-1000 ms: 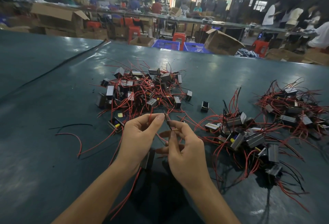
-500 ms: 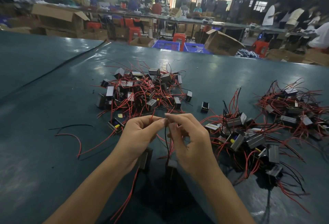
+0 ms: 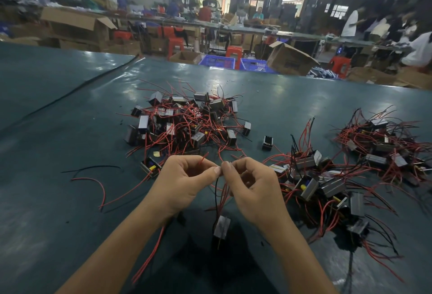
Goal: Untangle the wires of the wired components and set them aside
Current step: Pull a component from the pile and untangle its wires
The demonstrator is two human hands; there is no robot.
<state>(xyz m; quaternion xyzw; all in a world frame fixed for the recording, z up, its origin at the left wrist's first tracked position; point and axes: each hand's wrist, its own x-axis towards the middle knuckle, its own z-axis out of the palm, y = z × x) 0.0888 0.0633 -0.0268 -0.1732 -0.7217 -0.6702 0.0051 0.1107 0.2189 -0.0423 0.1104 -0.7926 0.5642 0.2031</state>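
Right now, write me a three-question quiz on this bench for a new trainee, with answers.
1. True or false: both hands pinch wires at the fingertips, just above a small grey part that dangles between the forearms.
2. Which heap lies straight beyond the hands? A. the middle heap B. the far-right heap C. a heap inside a blue crate
3. Fill in: a lone black part sits on the green ____ between two heaps.

Key
1. True: the left hand and the right hand meet at their fingertips.
2. A, the middle heap; the far-right heap lies off to the side.
3. table
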